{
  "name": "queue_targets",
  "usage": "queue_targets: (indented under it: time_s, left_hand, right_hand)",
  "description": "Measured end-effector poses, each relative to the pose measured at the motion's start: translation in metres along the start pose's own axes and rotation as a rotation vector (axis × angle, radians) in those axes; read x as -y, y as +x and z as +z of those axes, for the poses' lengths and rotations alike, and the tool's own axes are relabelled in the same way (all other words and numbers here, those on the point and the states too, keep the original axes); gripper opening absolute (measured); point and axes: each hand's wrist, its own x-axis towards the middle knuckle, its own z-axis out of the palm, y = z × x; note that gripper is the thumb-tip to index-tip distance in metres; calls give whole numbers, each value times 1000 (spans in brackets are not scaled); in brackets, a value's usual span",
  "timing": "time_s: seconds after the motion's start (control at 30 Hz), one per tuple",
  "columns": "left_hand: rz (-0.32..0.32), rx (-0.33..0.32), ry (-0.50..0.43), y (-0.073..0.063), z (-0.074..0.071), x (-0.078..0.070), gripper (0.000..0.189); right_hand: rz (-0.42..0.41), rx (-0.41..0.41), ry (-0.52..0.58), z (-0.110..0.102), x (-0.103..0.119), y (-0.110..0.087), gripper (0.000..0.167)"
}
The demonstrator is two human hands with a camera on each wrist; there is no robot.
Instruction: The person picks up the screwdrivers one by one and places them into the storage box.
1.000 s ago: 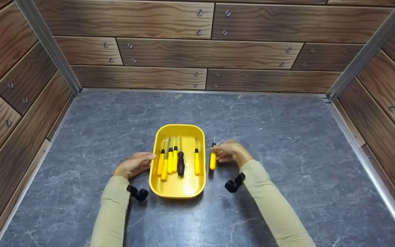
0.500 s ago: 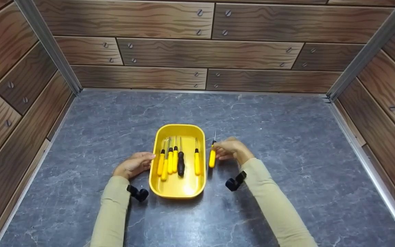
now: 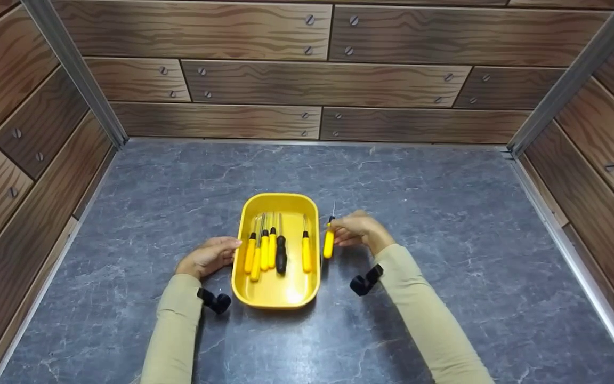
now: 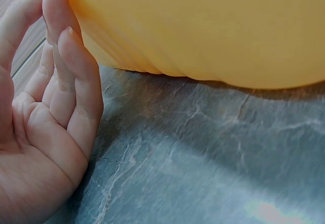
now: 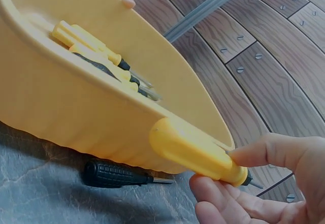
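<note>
A yellow plastic tray stands on the table with several yellow-handled screwdrivers and one black-handled screwdriver lying inside. My left hand pinches the tray's left rim, thumb tip over the edge and fingers against the outer wall. Just outside the right rim, my right hand pinches a yellow-handled screwdriver between thumb and fingers near its black collar. Its shaft points away from me. Beneath it, another black screwdriver lies on the table beside the tray, visible in the right wrist view.
The grey marbled tabletop spreads around the tray. Wood-patterned panels enclose the back and both sides, with metal strips along the edges. A black wrist camera mount sits at each cuff.
My right hand has moved the yellow screwdriver slightly away from me and a little left, closer to the tray's right rim. My left hand and the tray have stayed put.
</note>
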Motion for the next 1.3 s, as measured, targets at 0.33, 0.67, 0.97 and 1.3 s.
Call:
queue_targets:
  time_s: [0.33, 0.67, 0.97, 1.3]
  left_hand:
    - [0, -7, 6, 1, -1, 1, 13]
    - [6, -26, 10, 2, 0, 1, 11]
    - [2, -11, 11, 2, 1, 1, 12]
    - [4, 4, -6, 1, -1, 1, 10]
  right_hand:
    - [-9, 18, -19, 1, 8, -4, 4]
    - [-20, -4, -25, 3, 16, -8, 5]
    - [-40, 5, -15, 7, 19, -9, 7]
    - [-51, 8, -31, 13, 24, -9, 4]
